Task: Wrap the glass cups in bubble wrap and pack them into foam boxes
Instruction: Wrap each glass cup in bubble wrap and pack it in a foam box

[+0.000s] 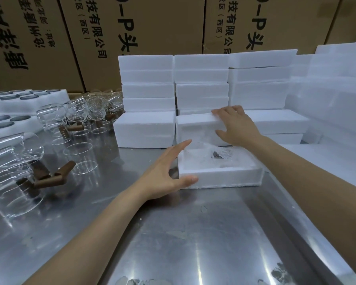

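Bare steel tabletop [193, 233] nearest, then left hand [169, 171] spread wide, thumb touching the open white foam box [220, 177] holding the bubble-wrapped glass cup [216, 156], right hand [234, 126] gripping the tilted white foam lid [195, 128] just behind, long axis left-right.

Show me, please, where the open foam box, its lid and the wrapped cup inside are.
open foam box [220, 177]: head view, on its front wall.
lid [195, 128]: head view, on its hollow underside.
wrapped cup [218, 156]: head view, on the bubble wrap over it.
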Available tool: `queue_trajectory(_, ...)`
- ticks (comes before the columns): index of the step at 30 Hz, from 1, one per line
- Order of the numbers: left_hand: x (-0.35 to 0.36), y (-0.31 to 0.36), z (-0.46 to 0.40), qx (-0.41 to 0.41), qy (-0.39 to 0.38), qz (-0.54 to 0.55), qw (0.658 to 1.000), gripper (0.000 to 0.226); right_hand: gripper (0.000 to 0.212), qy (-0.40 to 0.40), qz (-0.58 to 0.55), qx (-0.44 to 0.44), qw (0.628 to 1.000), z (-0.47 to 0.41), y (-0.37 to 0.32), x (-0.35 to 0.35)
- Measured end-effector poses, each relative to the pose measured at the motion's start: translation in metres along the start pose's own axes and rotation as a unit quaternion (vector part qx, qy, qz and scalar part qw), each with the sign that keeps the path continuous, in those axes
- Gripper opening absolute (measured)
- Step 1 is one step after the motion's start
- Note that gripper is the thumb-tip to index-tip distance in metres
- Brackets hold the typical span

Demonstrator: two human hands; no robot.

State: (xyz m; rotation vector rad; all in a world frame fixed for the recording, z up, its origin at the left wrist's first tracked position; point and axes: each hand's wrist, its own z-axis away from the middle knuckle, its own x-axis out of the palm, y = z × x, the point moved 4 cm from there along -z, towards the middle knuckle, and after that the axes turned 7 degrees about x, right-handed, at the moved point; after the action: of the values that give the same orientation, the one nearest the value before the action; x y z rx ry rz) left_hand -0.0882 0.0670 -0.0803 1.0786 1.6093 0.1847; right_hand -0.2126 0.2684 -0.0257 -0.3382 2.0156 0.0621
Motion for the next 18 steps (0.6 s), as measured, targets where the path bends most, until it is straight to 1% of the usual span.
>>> queue_trajectory(2,0.0,-0.001,0.0,-0.001,-0.001,-0.002,1.0,0.077,0.048,0.046,-0.023,-0.008,0.999,0.004,-0.003,-0.006)
queue_trajectory(4,0.0,-0.002,0.0,0.001,0.001,0.002,1.0,0.077,0.038,0.074,-0.06,-0.008,0.995,0.011,-0.006,-0.014)
queue_trajectory(7,-0.001,-0.003,0.0,0.001,0.005,0.009,1.0,0.077,0.036,0.138,-0.113,0.026,0.984,0.026,-0.006,-0.031)
queue_trajectory(9,-0.002,-0.005,-0.001,-0.006,0.014,0.021,1.0,0.078,0.038,0.193,-0.127,0.024,0.973,0.041,-0.008,-0.045)
queue_trajectory(13,-0.004,-0.012,0.0,-0.022,0.04,0.051,0.998,0.083,0.04,0.301,-0.081,-0.044,0.949,0.076,-0.019,-0.066)
queue_trajectory(16,-0.006,-0.015,-0.001,-0.053,0.067,0.116,0.99,0.091,0.04,0.356,-0.032,-0.092,0.929,0.093,-0.021,-0.068)
queue_trajectory(18,-0.01,-0.016,-0.003,-0.071,0.095,0.155,0.981,0.099,0.036,0.386,-0.017,-0.12,0.915,0.101,-0.019,-0.066)
